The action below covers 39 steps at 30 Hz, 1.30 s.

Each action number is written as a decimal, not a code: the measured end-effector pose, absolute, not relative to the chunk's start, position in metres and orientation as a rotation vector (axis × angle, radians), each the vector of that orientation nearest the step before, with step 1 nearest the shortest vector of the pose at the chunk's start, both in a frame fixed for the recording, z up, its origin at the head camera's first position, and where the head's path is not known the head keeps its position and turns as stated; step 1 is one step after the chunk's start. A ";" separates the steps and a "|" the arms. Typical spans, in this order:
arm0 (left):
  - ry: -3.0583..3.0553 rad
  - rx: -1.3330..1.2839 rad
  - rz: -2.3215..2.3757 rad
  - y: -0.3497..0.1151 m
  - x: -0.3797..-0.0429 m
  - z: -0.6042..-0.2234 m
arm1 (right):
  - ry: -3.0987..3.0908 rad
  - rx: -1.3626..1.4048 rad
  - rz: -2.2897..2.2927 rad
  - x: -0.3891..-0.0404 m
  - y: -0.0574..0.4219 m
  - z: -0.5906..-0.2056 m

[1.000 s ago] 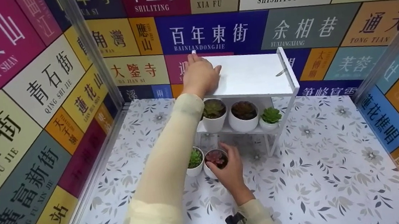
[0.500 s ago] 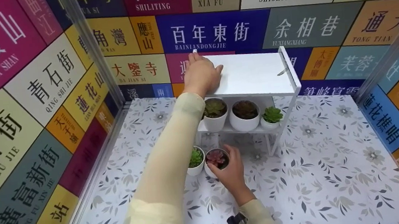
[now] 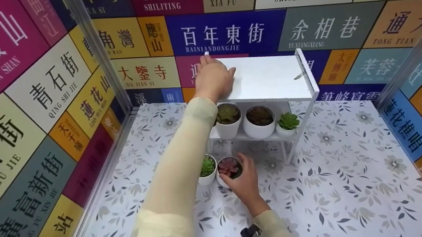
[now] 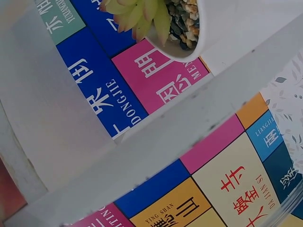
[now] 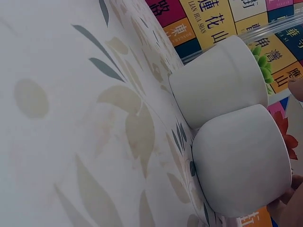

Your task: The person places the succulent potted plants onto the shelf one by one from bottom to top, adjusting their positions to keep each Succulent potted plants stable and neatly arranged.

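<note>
My left hand (image 3: 212, 78) rests on the left end of the white two-tier shelf stand's top (image 3: 265, 77), thumb spread out over the board. On the table before the stand, my right hand (image 3: 244, 177) holds a white pot with a red succulent (image 3: 228, 167), thumb at its near side and fingers around the right. Touching that pot on its left is a white pot with a green succulent (image 3: 207, 166). The right wrist view shows the held pot (image 5: 241, 163) beside the other pot (image 5: 220, 82), with fingers (image 5: 289, 205) at its rim.
On the stand's lower tier are a wide pot with a pale green succulent (image 3: 227, 120), one with a dark succulent (image 3: 259, 123) and a small green one (image 3: 287, 123). Sign-printed walls (image 3: 225, 32) with metal corner posts enclose the leaf-patterned table (image 3: 343, 183).
My right thumb and fingers shift slightly around the red succulent's pot, uncovering more of the plant. My left hand stays on the stand, and the pots keep their places.
</note>
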<state>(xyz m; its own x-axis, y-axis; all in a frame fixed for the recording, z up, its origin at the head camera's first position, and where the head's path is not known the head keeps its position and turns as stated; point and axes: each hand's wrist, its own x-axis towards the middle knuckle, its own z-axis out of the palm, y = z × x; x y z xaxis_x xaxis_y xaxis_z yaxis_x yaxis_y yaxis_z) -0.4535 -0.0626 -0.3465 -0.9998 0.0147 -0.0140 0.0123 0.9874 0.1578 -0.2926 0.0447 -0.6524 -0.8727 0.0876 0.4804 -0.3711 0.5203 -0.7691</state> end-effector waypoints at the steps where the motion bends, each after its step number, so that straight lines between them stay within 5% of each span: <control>1: 3.118 0.023 0.244 -0.063 -0.454 -0.347 | -2.303 0.230 1.324 -0.292 0.045 -0.653; 39: 3.107 0.009 0.255 -0.063 -0.455 -0.347 | -2.367 0.153 1.365 -0.296 0.048 -0.684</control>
